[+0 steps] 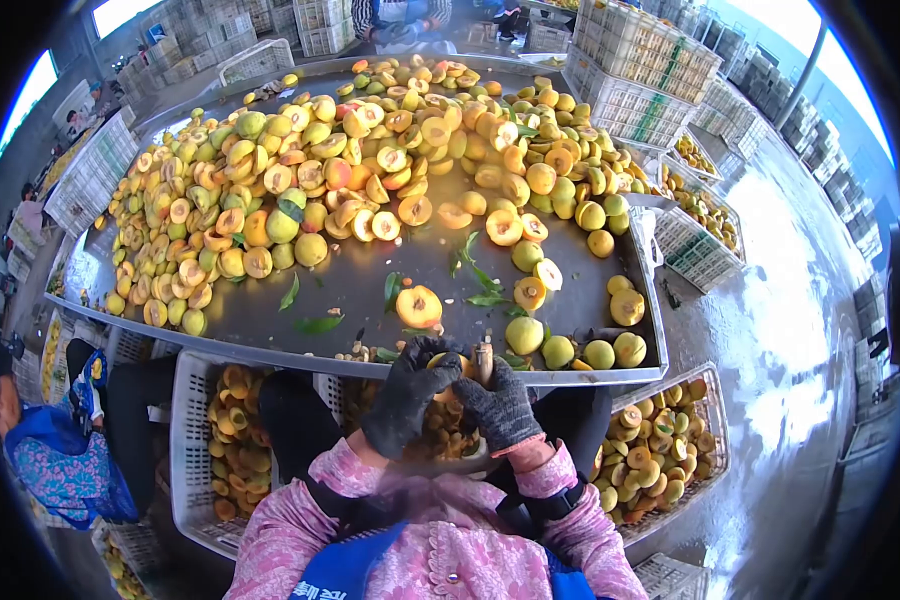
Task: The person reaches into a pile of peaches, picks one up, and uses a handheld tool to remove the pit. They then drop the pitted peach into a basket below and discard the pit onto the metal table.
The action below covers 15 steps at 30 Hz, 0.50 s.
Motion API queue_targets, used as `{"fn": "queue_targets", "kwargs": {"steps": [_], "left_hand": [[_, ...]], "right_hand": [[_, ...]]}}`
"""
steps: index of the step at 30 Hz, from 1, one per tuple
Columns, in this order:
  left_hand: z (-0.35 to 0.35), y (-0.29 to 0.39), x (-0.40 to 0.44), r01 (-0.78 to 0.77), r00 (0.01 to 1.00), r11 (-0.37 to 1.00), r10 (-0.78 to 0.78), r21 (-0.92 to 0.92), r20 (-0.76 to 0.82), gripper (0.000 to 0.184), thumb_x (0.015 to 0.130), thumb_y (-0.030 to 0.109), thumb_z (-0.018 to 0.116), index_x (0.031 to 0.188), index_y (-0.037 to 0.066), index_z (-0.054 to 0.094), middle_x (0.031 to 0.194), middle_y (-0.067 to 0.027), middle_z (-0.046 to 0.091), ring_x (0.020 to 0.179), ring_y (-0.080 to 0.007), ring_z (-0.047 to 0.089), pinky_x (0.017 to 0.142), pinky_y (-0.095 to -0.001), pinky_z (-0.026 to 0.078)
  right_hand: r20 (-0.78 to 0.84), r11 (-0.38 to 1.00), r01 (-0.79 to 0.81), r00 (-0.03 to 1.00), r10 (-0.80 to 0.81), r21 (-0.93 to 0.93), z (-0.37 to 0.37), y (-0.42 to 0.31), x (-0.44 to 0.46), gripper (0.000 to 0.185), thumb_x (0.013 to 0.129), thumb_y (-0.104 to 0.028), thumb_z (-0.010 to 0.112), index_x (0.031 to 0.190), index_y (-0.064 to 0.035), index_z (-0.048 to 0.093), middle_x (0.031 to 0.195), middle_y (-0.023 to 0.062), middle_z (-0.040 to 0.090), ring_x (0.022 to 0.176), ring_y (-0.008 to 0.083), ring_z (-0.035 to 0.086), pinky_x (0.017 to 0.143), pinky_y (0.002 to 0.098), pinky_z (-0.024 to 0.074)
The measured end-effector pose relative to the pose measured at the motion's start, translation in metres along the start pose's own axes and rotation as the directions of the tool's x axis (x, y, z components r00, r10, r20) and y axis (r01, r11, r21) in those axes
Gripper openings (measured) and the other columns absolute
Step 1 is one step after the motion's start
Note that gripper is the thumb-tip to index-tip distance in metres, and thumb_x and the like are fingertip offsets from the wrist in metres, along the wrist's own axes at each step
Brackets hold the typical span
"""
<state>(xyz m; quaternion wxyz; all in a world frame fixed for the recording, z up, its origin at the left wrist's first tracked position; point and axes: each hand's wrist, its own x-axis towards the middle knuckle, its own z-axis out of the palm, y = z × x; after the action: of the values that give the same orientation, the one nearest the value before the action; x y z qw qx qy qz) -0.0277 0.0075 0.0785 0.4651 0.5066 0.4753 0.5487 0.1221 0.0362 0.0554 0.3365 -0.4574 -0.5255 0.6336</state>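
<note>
Both hands, in dark grey knit gloves, meet at the table's near edge. My left hand (408,398) is closed around a yellow peach (462,368), mostly hidden by the fingers. My right hand (500,408) is wrapped around a tool with a wooden handle (484,362); its working end is hidden, so its kind does not show. This hand is right beside the peach. Just beyond them a cut peach half (419,307) lies face up on the metal table (360,270). Whole green-yellow peaches (524,335) sit to the right of it.
A big heap of halved peaches (320,170) covers the table's far side. Crates of peach pieces stand below, one at left (195,450) and one at right (712,440). Another person (65,450) sits at left. Stacked crates (640,70) stand behind, beside a wet floor (780,330).
</note>
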Motion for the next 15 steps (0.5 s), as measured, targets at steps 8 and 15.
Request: {"fn": "queue_targets", "kwargs": {"steps": [8, 15], "left_hand": [[0.003, -0.016, -0.022, -0.489, 0.838, 0.665, 0.537, 0.564, 0.095, 0.025, 0.084, 0.006, 0.048, 0.106, -0.004, 0.056, 0.109, -0.0199, 0.057, 0.098, -0.0315, 0.057, 0.084, -0.0357, 0.046], [0.018, -0.016, -0.032, 0.039, 0.984, 0.992, -0.018, 0.121, -0.175, 0.026, 0.086, 0.014, 0.05, 0.104, -0.002, 0.057, 0.1, -0.0094, 0.06, 0.088, -0.0195, 0.058, 0.078, -0.0299, 0.046]], "right_hand": [[0.006, 0.974, 0.095, 0.995, -0.095, -0.208, 0.008, -0.018, -0.014, 0.028, 0.076, -0.016, 0.07, 0.096, -0.0013, 0.058, 0.077, 0.0107, 0.062, 0.072, 0.0188, 0.059, 0.066, 0.0322, 0.0479], [0.117, 0.877, 0.209, 0.978, -0.175, -0.433, 0.015, -0.026, -0.011, 0.028, 0.077, -0.01, 0.067, 0.102, -0.0027, 0.057, 0.086, 0.008, 0.062, 0.074, 0.0199, 0.06, 0.066, 0.0332, 0.0481]]}}
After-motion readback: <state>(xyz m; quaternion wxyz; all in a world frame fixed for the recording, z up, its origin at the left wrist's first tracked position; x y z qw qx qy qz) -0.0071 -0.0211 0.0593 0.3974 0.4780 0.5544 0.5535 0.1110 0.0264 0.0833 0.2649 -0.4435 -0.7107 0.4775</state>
